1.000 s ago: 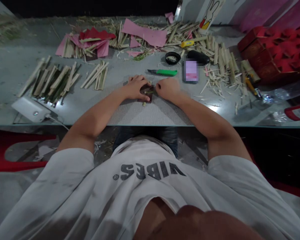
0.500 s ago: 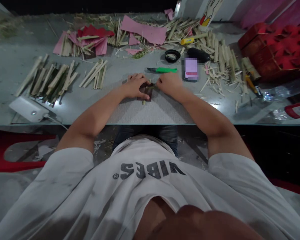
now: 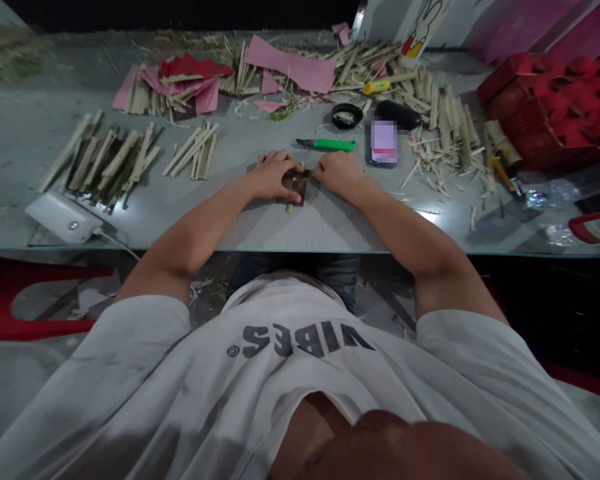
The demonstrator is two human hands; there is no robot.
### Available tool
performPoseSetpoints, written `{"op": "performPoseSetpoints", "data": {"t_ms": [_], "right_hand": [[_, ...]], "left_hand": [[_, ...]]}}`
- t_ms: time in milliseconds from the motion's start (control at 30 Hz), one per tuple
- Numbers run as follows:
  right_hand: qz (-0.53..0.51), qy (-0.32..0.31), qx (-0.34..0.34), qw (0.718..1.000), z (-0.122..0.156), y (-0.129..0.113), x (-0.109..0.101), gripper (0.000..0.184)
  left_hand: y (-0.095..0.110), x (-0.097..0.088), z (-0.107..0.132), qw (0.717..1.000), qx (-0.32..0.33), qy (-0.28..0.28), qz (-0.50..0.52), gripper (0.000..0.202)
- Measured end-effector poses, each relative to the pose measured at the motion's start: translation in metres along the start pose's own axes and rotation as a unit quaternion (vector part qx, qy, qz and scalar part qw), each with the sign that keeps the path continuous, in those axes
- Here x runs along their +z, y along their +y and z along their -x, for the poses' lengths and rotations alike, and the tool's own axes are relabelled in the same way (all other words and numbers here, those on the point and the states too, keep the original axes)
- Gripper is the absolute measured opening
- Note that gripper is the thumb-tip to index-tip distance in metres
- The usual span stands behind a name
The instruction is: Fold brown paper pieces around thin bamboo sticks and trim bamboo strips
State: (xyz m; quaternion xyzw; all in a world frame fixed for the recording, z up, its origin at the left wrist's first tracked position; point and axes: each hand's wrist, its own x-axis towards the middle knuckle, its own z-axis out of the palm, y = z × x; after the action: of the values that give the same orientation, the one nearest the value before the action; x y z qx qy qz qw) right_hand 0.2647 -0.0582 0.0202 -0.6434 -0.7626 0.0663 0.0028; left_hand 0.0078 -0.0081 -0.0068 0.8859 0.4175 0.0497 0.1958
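Observation:
My left hand (image 3: 274,176) rests on the table with its fingers curled over a small dark red piece of paper (image 3: 297,195) and a thin bamboo stick (image 3: 291,205) that pokes out below it. My right hand (image 3: 341,173) is closed just to the right, its fingertips pinching the edge of the same paper and stick. Both hands work over a grey mat (image 3: 300,227) near the table's front edge. What lies under the fingers is hidden.
A green utility knife (image 3: 330,144), a black tape ring (image 3: 347,116) and a phone (image 3: 383,142) lie just beyond the hands. Bamboo strips (image 3: 105,160) are piled left and back right (image 3: 445,120). Pink and red paper (image 3: 190,80) sits at the back, red boxes (image 3: 555,100) right, a white device (image 3: 63,217) front left.
My right hand has shifted slightly left and closer to the left hand at the paper. The left hand has stayed put.

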Motion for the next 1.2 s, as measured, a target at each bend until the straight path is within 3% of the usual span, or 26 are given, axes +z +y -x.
{"op": "performPoseSetpoints", "data": {"t_ms": [367,567,767,1000,1200], "right_hand": [[0.013,0.037,0.007,0.999,0.022,-0.014,-0.014,0.052],[0.028,0.035,0.006,0.999,0.018,-0.007,-0.006,0.057],[0.030,0.026,-0.020,0.999,0.010,0.003,0.005,0.051],[0.029,0.037,-0.176,0.983,0.005,0.023,0.014,0.037],[-0.029,0.038,-0.228,0.972,0.000,0.037,0.017,0.030]], "left_hand": [[-0.007,0.004,-0.002,1.000,0.009,0.017,0.003,0.096],[-0.004,0.003,-0.001,1.000,0.006,0.011,0.003,0.098],[-0.004,0.002,-0.001,1.000,0.007,0.004,-0.006,0.100],[-0.005,0.003,-0.001,1.000,0.009,-0.002,0.003,0.100],[-0.006,0.003,-0.002,1.000,0.012,0.003,0.003,0.102]]}}
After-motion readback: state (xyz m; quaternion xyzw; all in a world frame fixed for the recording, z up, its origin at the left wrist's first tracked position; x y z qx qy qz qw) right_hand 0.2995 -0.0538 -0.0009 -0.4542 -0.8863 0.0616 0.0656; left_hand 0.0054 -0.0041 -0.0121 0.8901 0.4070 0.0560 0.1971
